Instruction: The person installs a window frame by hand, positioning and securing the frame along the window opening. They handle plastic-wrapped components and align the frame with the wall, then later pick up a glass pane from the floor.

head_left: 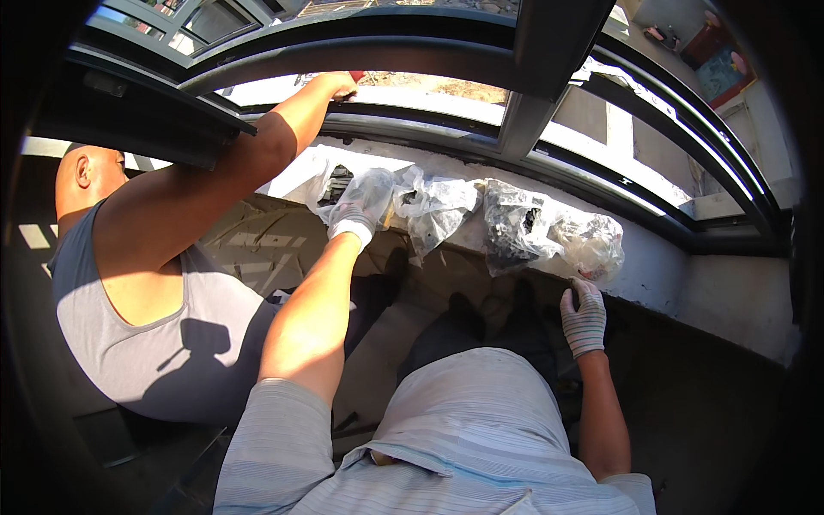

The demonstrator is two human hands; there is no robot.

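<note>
The left hand, in a white knitted glove (352, 221), was up against a translucent plastic bag (374, 190); its fingers were partly hidden there, so I could not tell whether they pinched it. The right hand, in a striped white knitted glove (585, 316), was loosely curled with the thumb apart, at the front edge of a white masonry ledge (651, 287), just below a rounded clear plastic bag (590, 244). Whether its fingertips touched that bag was unclear. Between the hands, along the ledge, lay a crumpled whitish plastic bag (436, 208) and a clear plastic bag of black pieces (518, 227), both overhanging the edge. Right of the right hand, the ledge ran on. Beyond both hands rose a dark metal window frame (528, 129); left of the left hand, a co-worker in a grey sleeveless top (202, 343) reached an arm across to it, narrowing the room on that side.
</note>
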